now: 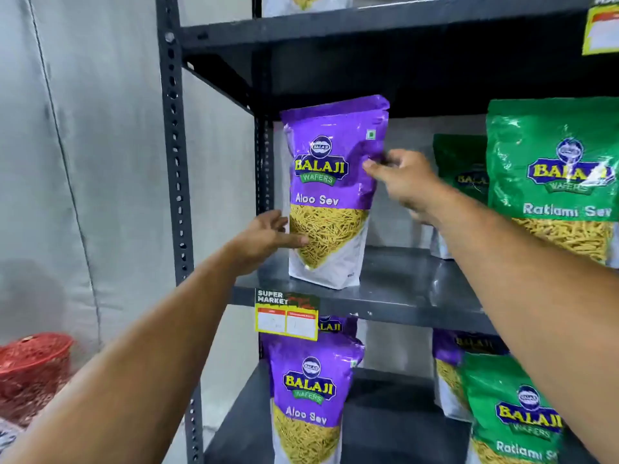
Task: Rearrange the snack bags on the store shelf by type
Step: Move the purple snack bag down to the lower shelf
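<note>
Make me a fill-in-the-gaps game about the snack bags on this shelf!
1. Both hands hold a bag coloured ____.
2. Its label reads Aloo ____.
3. The green bags read ____ Sev.
4. The basket on the floor is ____.

Missing words: purple; Sev; Ratlami; red

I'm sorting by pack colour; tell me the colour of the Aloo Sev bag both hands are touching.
Purple on top, white at the base, on the Aloo Sev bag; head view.

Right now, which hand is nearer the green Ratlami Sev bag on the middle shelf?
Right. The right hand is beside the green Ratlami Sev bag; the left hand lies beyond the purple bag.
</note>
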